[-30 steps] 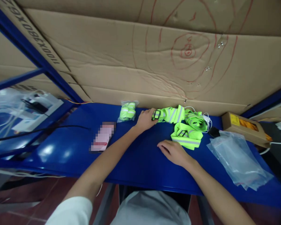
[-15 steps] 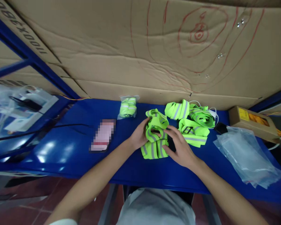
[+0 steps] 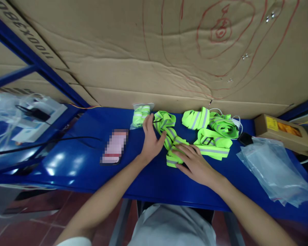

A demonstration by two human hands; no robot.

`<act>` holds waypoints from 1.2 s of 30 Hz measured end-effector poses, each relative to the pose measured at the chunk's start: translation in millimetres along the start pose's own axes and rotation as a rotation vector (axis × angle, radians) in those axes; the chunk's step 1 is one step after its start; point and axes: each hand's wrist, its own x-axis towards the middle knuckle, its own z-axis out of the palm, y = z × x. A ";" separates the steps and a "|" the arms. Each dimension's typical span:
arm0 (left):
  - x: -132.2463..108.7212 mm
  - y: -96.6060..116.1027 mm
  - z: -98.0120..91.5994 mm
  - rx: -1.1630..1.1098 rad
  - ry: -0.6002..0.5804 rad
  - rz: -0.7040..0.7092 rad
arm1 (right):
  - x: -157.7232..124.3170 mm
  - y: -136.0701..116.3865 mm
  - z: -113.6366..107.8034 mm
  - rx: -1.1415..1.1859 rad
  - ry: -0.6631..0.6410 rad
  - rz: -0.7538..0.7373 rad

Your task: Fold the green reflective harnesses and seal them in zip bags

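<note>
A yellow-green reflective strap point(image 3: 170, 135) with grey stripes lies partly loosened on the blue table, running from a looped far end to a folded near end. My left hand point(image 3: 152, 141) is beside its far loop, thumb and fingers apart, fingertips at the loop's left edge. Over the near folds lies my right hand point(image 3: 193, 160), its fingers bent across the fabric and thumb on the near side, holding it down. Behind my left fingertips stands a clear bag of rolled straps point(image 3: 140, 116). To the right are a rolled strap point(image 3: 195, 119), a coiled strap point(image 3: 224, 125) and a folded strap with a black buckle point(image 3: 213, 143).
A blurred-out phone point(image 3: 114, 147) lies left of my hands. Clear plastic bags point(image 3: 274, 171) are stacked at the right, before a cardboard box point(image 3: 284, 133). A power strip point(image 3: 41, 118) with cables sits far left. A cardboard wall point(image 3: 118, 75) backs the table.
The bunched strap has been lowered and spread, its loop now farther away. My left hand has moved forward and come off the bundle; my right hand has shifted onto the near folds.
</note>
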 end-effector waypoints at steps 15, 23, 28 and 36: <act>-7.7 -15.4 7.1 0.676 -0.678 0.336 | 5.8 -2.4 -0.4 -0.109 0.111 -0.037; -7.8 -22.0 5.8 0.578 -0.778 0.413 | 22.5 3.7 14.9 -0.103 0.024 -0.111; -5.7 -22.3 6.6 0.718 -0.685 0.460 | 7.6 -5.1 2.4 -0.044 -0.018 -0.094; -3.3 -17.2 7.8 0.760 -0.450 0.379 | -81.7 -25.1 -25.3 -0.054 -0.024 -0.036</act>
